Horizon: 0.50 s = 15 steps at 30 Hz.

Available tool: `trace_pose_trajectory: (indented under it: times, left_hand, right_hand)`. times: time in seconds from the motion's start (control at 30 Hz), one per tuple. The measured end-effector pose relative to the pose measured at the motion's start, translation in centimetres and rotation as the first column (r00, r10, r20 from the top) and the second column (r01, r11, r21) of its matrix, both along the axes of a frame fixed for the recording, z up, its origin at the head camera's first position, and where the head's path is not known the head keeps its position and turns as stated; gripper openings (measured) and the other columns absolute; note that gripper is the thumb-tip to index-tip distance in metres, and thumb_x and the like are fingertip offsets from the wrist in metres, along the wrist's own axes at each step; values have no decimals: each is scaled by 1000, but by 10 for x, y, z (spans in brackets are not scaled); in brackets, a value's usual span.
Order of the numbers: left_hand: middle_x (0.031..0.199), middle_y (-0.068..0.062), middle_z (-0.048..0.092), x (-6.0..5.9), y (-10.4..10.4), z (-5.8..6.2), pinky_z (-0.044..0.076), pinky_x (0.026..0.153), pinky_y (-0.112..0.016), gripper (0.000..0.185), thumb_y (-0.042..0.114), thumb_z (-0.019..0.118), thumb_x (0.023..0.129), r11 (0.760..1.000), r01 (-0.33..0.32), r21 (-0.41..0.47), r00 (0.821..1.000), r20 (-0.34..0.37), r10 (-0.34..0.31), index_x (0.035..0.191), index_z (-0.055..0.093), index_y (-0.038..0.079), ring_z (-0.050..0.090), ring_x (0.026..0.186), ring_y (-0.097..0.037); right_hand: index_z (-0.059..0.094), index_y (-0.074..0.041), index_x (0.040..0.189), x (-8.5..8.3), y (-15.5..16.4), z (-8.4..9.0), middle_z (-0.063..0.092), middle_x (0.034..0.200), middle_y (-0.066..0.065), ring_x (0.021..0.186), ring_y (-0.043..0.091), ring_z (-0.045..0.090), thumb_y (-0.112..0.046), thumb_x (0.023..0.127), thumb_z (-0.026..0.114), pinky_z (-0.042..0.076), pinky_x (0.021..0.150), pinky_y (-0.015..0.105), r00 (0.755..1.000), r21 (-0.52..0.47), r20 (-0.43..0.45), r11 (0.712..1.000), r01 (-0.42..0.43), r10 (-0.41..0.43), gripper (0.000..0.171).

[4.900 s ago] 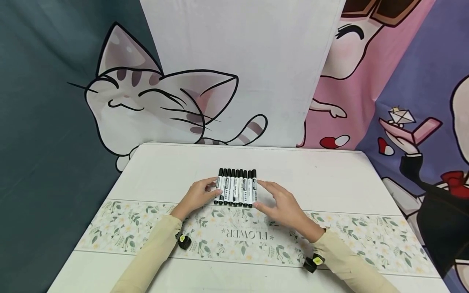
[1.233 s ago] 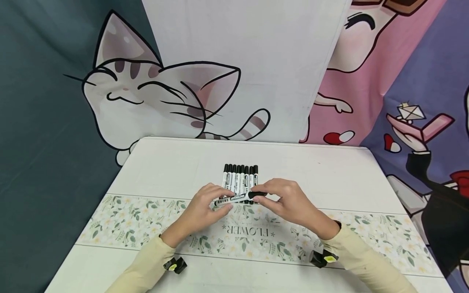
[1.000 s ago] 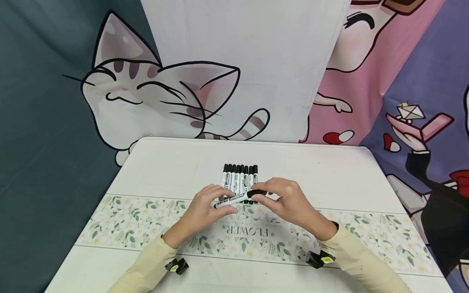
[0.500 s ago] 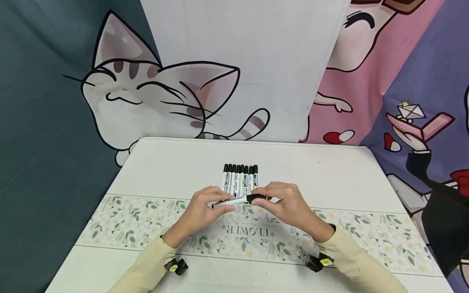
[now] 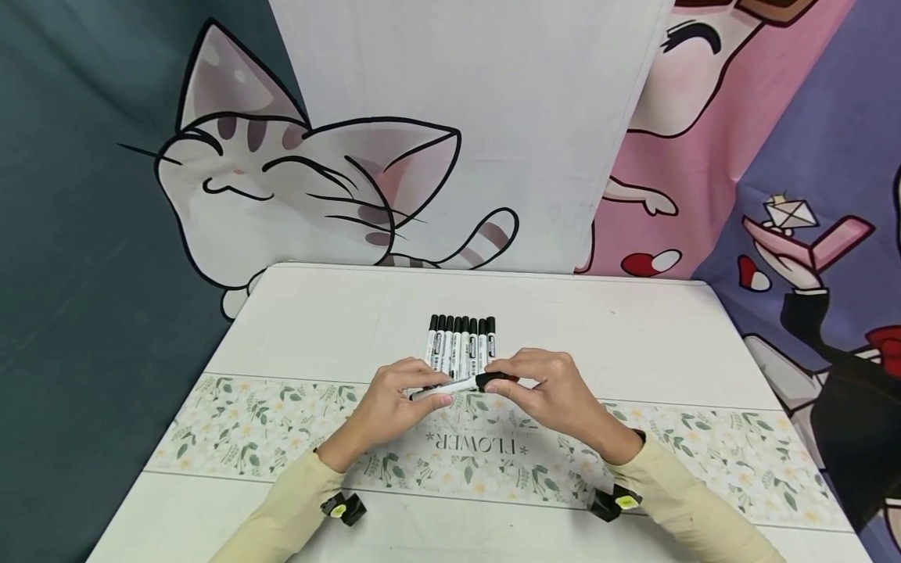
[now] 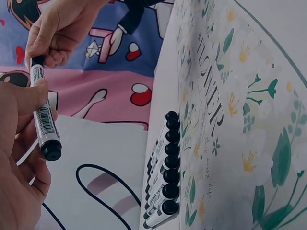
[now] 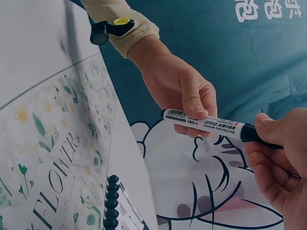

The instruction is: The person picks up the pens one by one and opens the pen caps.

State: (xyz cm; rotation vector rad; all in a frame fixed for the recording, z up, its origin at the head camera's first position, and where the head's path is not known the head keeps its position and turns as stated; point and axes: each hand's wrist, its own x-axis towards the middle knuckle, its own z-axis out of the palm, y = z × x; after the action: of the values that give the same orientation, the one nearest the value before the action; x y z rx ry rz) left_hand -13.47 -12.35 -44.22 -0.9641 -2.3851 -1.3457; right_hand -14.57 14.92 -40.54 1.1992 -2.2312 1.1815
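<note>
A white whiteboard marker [image 5: 461,385] with a black cap is held level between both hands, above the table. My left hand [image 5: 394,397] pinches its white barrel near the tail end, thumb against the label in the left wrist view. On the black cap [image 7: 256,134], my right hand [image 5: 545,391] grips with thumb and fingers. The cap sits against the barrel; no tip shows. Just behind the hands, several like markers [image 5: 457,340] lie side by side in a row, black caps pointing away from me. The held marker and fingers hide their near ends in the head view.
A white table [image 5: 317,313] carries a floral band [image 5: 246,438] printed "FLOWER" across its middle. Cartoon-printed cloth [image 5: 549,156] hangs behind the table's far edge. Each sleeved wrist bears a black camera, one left [image 5: 345,508], one right [image 5: 612,503].
Several seconds ago all the markers lay in the row with a hand at each side; one has since been lifted out. Over the last second, the held marker and both hands shift only slightly.
</note>
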Motion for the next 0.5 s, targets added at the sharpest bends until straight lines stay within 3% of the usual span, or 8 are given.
trace_pose_trajectory:
  times: [0.23,0.5]
  left_hand:
    - [97,2,76,-1,-1,-1,56,78,-29,25,16,85,84,1000,16,-18,1000,-6,-16,105,80,6,69,90,-12]
    - [96,1,76,-2,-4,-1,56,79,-29,23,17,84,84,998,47,-28,999,-9,-47,104,80,7,69,89,-11]
  right_hand:
    - [81,-13,102,0,-2,-1,76,88,-5,78,6,69,-14,89,80,52,66,19,1000,-9,-17,1000,-26,26,13]
    - [81,-13,102,-1,-3,-3,77,89,-5,79,6,70,-16,90,79,54,67,21,999,-4,-20,999,-37,37,13]
